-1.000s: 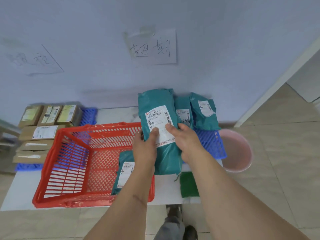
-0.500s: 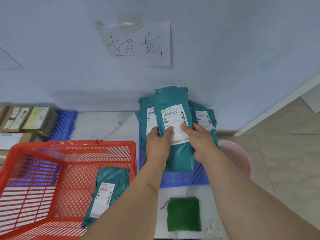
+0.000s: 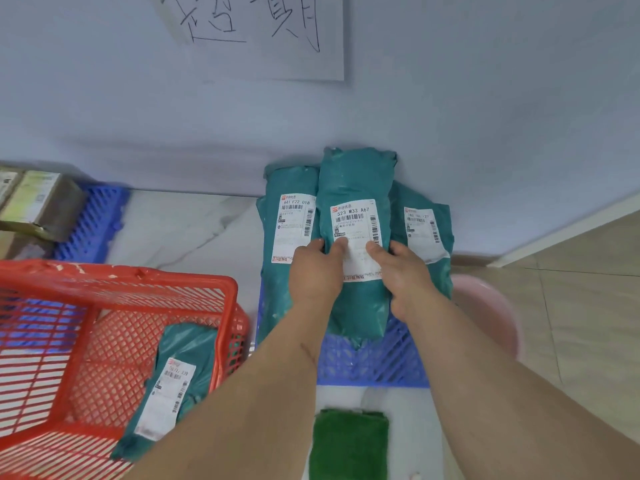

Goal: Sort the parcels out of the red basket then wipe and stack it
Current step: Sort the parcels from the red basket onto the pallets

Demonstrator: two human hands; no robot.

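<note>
A white, grey-veined marble tabletop (image 3: 194, 223) stands against a pale blue wall (image 3: 485, 116), where a taped sheet of paper (image 3: 263, 32) bears handwritten characters. Beige floor tiles (image 3: 588, 289) lie to the right, with a pink basin (image 3: 491, 313) just beside the tabletop's edge. A blue plastic crate (image 3: 377, 362) lies flat on the tabletop, carrying three teal parcels propped against the wall. The left hand (image 3: 317, 271) and right hand (image 3: 405, 268) both grip the middle teal parcel (image 3: 356, 188), thumbs pressed on its white label; it stands between the left teal parcel (image 3: 287, 188) and the right teal parcel (image 3: 429, 223), overlapping both. The red basket (image 3: 138, 282) sits at the left, with one teal parcel in the basket (image 3: 180, 368) lying on its mesh floor. A green cloth (image 3: 346, 441) lies on the tabletop near the front edge. Cardboard boxes (image 3: 41, 202) rest on another blue crate (image 3: 93, 220) far left.

Compared with half a second ago, the held parcel has come down farther back among the others against the wall, and the view has moved closer.
</note>
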